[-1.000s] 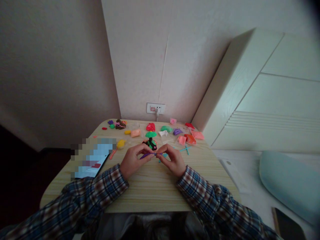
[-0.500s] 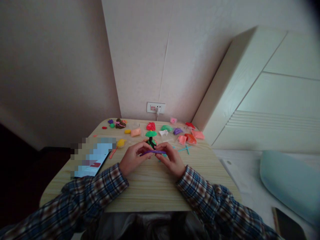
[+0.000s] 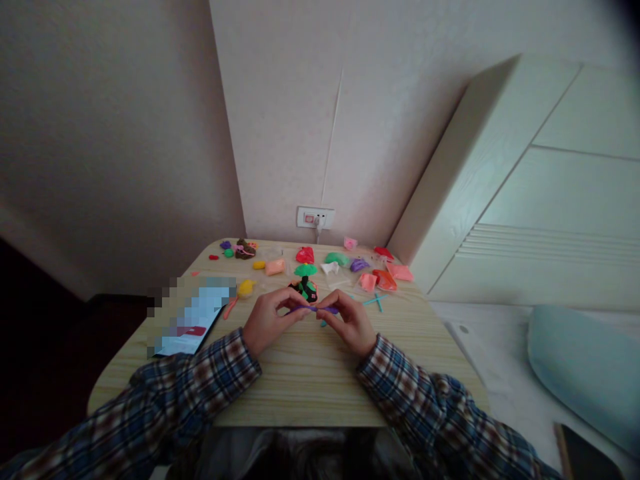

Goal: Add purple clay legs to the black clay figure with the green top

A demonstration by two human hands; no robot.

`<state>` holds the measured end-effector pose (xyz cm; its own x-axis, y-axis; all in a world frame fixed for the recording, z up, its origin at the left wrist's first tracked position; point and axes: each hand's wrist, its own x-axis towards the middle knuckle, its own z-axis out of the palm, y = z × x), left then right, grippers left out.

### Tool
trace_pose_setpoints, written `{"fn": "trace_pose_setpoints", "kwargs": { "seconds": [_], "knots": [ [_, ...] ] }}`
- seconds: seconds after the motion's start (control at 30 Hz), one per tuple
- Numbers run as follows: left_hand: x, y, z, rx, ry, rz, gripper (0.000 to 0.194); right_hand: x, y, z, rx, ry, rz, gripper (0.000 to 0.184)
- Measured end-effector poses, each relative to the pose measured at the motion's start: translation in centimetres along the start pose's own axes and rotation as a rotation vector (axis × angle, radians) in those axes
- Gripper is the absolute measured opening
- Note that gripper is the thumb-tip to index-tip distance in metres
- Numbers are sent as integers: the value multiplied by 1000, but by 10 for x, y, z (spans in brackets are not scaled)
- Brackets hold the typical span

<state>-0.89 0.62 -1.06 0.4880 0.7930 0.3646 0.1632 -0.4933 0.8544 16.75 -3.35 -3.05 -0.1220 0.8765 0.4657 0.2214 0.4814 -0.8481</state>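
A thin purple strip of modelling clay [image 3: 314, 309] stretches between my two hands above the table. My left hand [image 3: 274, 319] pinches its left part between thumb and fingers. Its right part sits in the pinch of my right hand [image 3: 349, 321]. Just beyond my fingertips stands a small clay model [image 3: 306, 288] in black, green and orange, topped by a green umbrella-like shape [image 3: 305, 269]. My fingers hide part of the strip. A bit of blue shows below my right fingers, too small to make out.
On the wooden table [image 3: 300, 393] a tablet [image 3: 193, 320] lies at left, beside yellow clay [image 3: 246, 288]. Several packets of coloured clay, including a red one [image 3: 305, 255] and an orange one [image 3: 385, 279], line the back. Crossed blue sticks [image 3: 379, 301] lie at right.
Both hands stay pinched on the purple strip, which now sits a little lower and shows less bow. The clay model is less covered by my fingers. The whole view has shifted slightly.
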Motion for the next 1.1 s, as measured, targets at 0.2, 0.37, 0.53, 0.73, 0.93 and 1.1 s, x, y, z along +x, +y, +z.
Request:
{"fn": "trace_pose_setpoints", "kwargs": {
  "seconds": [0.2, 0.37, 0.53, 0.73, 0.93, 1.1],
  "knots": [
    [1, -2, 0, -40, 70, -6, 16, 2, -1, -2, -30, 32, -22, 13],
    [1, -5, 0, -128, 21, -20, 25, 1, -2, -5, -63, 75, -1, 15],
    [1, -7, -1, -121, 8, -49, 18, 2, -3, -5, 15, 36, 23, 16],
    [2, -4, -1, -97, -38, -63, 20, 2, -4, -2, -62, -59, 26, 19],
    [3, 1, -3, -270, 3, -119, 23, 2, -9, -2, -105, -109, 10, 13],
    [3, 1, -2, -437, -3, -215, 21, 1, -13, -2, -150, -179, 20, 19]
  ]
}}
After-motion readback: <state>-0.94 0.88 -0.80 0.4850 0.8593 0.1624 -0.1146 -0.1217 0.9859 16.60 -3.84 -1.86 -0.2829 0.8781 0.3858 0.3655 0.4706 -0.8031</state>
